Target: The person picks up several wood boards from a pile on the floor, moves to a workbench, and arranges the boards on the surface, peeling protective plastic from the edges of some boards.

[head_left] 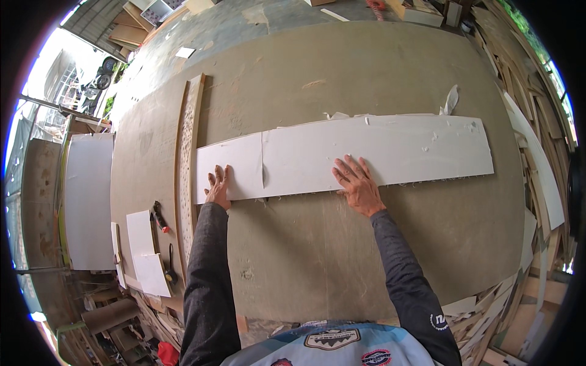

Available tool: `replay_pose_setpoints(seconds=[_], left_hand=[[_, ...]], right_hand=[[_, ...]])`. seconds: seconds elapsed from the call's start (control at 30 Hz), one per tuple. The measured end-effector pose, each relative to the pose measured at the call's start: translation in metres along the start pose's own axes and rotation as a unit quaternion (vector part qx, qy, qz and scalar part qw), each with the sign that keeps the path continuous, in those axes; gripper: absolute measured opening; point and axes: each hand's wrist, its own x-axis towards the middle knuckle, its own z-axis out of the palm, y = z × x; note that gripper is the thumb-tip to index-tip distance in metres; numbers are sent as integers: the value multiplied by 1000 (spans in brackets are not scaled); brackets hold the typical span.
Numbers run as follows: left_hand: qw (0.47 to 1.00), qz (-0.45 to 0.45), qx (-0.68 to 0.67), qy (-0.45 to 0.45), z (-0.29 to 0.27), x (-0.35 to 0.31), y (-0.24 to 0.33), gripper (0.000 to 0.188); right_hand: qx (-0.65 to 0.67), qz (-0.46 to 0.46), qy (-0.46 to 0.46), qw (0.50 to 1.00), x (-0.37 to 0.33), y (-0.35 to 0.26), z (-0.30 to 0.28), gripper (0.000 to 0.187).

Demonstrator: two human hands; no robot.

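A long white panel (415, 145) lies crosswise on the large brown work table (366, 256). A seam or raised edge of its white covering runs across it left of the middle, and its long edges look ragged. My left hand (218, 188) rests on the panel's left end, fingers spread. Farther right, my right hand (359, 186) presses flat on the near half of the panel, its fingers also apart. Neither hand holds anything. The panel's left end meets a long wooden strip (189, 128) dotted with holes or marks.
Left on the table lie a utility knife (160, 216), a dark tool (171, 265) and white board pieces (141, 235). A torn white scrap (450, 100) stands at the panel's far edge. Wood offcuts (537, 122) are heaped along the right. A white board (90, 201) leans at the far left.
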Motion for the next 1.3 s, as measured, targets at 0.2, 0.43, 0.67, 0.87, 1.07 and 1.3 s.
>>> replay_pose_setpoints(seconds=[0.2, 0.43, 0.67, 0.87, 1.07, 1.3], left_hand=[[1000, 6, 10, 2, -2, 12, 1, 128], [1000, 14, 17, 11, -4, 37, -5, 129], [1000, 12, 14, 3, -24, 69, 9, 127], [1000, 20, -7, 18, -40, 127, 8, 126], [998, 44, -13, 31, -37, 175, -8, 124], [923, 217, -180, 263, -17, 129, -104, 105]], right_hand=[[-8, 1, 5, 1000, 9, 6, 0, 64], [-12, 21, 27, 999, 20, 13, 1, 63], [-67, 94, 86, 990, 2, 71, -18, 52], [-117, 222, 126, 960, -35, 147, -50, 44], [-55, 240, 51, 968, 28, 130, -42, 60], [-14, 221, 26, 975, 196, 101, 1, 97]])
